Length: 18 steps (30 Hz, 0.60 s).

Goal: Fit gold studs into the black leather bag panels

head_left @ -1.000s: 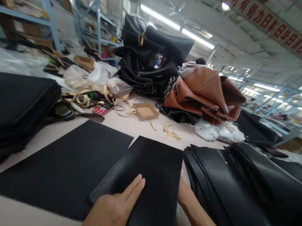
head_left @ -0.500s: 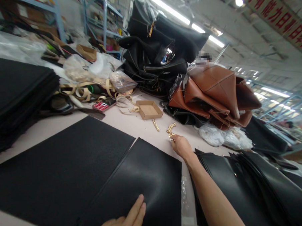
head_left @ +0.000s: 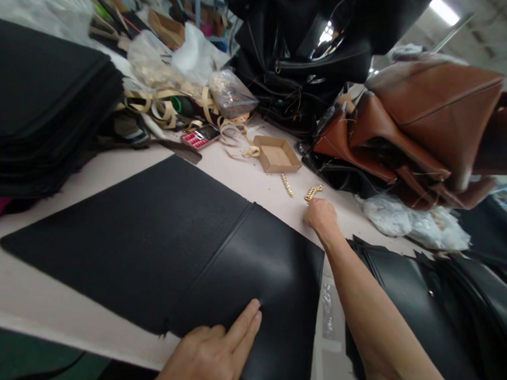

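My left hand (head_left: 218, 348) lies on a smooth black leather panel (head_left: 277, 267), with two fingers stretched out and pressed together on its surface. A larger black panel (head_left: 154, 233) adjoins it on the left, with a seam or edge between them. My right hand (head_left: 321, 216) reaches out past the panel's far edge. Its fingers are curled closed at the near end of a row of small gold metal pieces (head_left: 314, 191), which looks like a chain. What sits between the fingertips is hidden. A second, shorter gold row (head_left: 287, 185) lies to the left, near a shallow cardboard box (head_left: 279, 153).
Stacked black sheets (head_left: 39, 104) rise at the left. Black bags (head_left: 310, 58) and brown leather bags (head_left: 435, 109) are piled at the back. Black leather pieces (head_left: 413, 300) lie right of my forearm. Clear plastic bags (head_left: 414, 222) and cream strips (head_left: 166, 112) lie about.
My view has tilted downward, so the table things appear higher. My right hand stays by the gold row and its fingers have curled further under. My left hand remains on the panel.
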Tool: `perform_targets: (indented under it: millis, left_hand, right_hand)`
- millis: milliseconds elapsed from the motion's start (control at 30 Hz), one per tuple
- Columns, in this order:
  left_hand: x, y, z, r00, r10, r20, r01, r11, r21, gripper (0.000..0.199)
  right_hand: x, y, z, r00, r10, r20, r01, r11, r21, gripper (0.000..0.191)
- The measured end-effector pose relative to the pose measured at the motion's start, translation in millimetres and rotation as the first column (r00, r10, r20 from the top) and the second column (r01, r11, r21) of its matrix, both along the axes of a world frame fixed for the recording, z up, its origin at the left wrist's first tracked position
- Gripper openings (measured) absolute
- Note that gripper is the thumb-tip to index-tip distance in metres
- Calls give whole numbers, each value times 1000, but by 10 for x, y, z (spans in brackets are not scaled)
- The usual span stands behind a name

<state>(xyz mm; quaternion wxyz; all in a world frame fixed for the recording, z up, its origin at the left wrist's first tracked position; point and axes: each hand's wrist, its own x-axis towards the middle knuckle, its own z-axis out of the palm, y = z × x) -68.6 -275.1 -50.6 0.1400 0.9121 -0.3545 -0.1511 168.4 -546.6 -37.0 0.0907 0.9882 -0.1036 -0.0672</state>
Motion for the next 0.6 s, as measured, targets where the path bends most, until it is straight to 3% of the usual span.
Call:
perform_targets:
  millis: [167,267,333,467,533,600]
  left_hand:
    - [-2,7,-12,996,-84,14,85,996,-15,73]
    - [-20,42,-35,993,-89,83,94,994,-52,70]
    - [-30,56,-35,990,-76,123,86,993,-75,68]
    - [-36,60,-44,982,-72,173,93,989,-112,69]
    - [-40,60,-69,980,-59,190,85,987,-134,70]
    - [-47,65,-95,977,-50,205,83,984,-155,69]
  right_hand:
    - [-41,-112,85,992,-93,81,81,987,138,28]
    - [-186,-125,218,991,-77,108,44,960,276,19]
    - [-418,-42,286,994,-42,103,-3,916,402,24]
    - [-1186,306,267,998,57,28,-62,758,650,33]
    - [-1584,483,205,993,114,-18,-56,614,787,31]
    - [-1883,617,150,987,156,-37,-51,524,850,27]
